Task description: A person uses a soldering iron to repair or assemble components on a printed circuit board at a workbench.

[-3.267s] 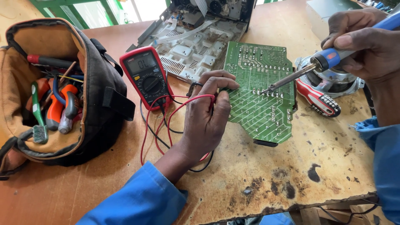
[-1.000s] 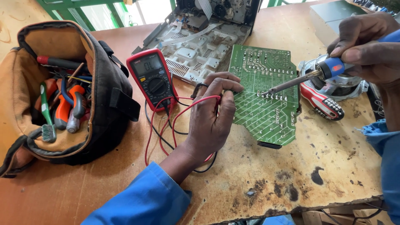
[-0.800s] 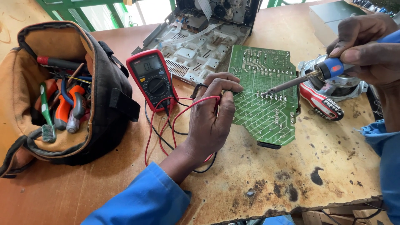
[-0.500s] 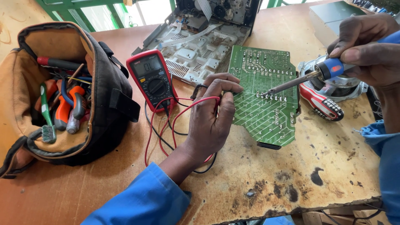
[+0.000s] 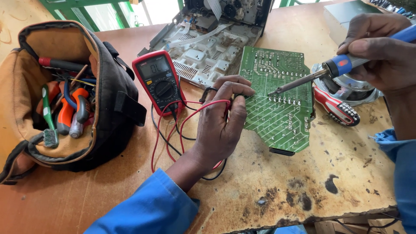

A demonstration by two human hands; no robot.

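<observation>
Head view, looking down on a scorched wooden worktop [image 5: 277, 190]

Right hand [image 5: 381, 52], at 2 o'clock, closed around the blue handle of a soldering iron [image 5: 320, 74]; the handle's far end runs out of frame. The metal tip rests on the green circuit board [image 5: 277, 102] near its middle, among a row of solder joints; whether it truly touches a joint is hard to make out

Left hand [image 5: 223, 123], centre, lies at the board's 9 o'clock edge, fingers curled together, fingertips on the board. Red test lead [image 5: 190, 119] passes over the fingers; its probe end is hidden under the hand, so whether the hand pinches it I cannot tell. Black lead [image 5: 173, 145] loops on the worktop and disappears beneath the wrist

Red multimeter [image 5: 158, 82] lies flat at 10 o'clock from the left hand, just beside it. Display too faint to make out

Grey chassis [image 5: 203, 47] at 12 o'clock, top cut off by the frame

Open tool bag [image 5: 108, 99] at 9 o'clock, holding pliers [image 5: 69, 110] with orange grips and a green brush [image 5: 48, 123]; deeper contents in shadow

Red-handled tool [image 5: 336, 106] at 3 o'clock of the board, partly under the iron
</observation>
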